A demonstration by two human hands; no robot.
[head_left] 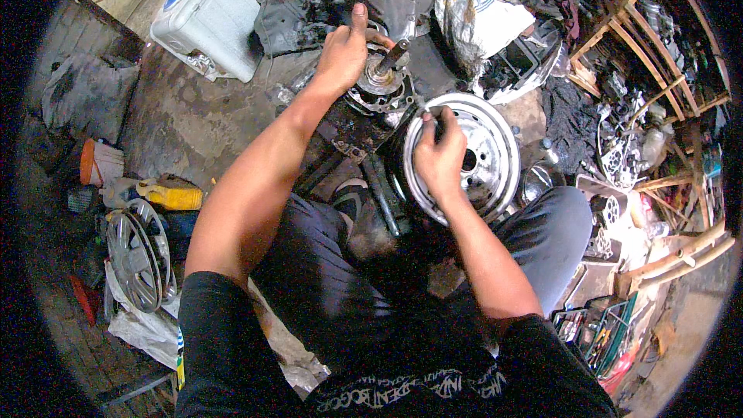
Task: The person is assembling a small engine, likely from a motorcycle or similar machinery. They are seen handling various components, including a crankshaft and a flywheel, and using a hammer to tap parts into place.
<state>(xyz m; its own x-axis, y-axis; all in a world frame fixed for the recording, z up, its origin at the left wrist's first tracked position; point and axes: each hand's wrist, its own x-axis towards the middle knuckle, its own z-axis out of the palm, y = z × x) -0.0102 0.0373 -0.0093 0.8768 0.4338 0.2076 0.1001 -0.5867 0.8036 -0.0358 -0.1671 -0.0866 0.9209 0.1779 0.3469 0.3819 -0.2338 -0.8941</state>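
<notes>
Metal assembly [379, 83] with an upright dark shaft [397, 53] stands above the floor [209, 120], just past the far left edge of the steel wheel [487, 151]. The left hand [340, 58] is half curled beside the shaft, thumb raised; whether it grips is unclear. The right hand [439, 153] curls over the wheel's left side; I cannot tell if its fingertips pinch anything. The step appears to be handwork around the shaft; the next move probably calls for steadying the assembly.
</notes>
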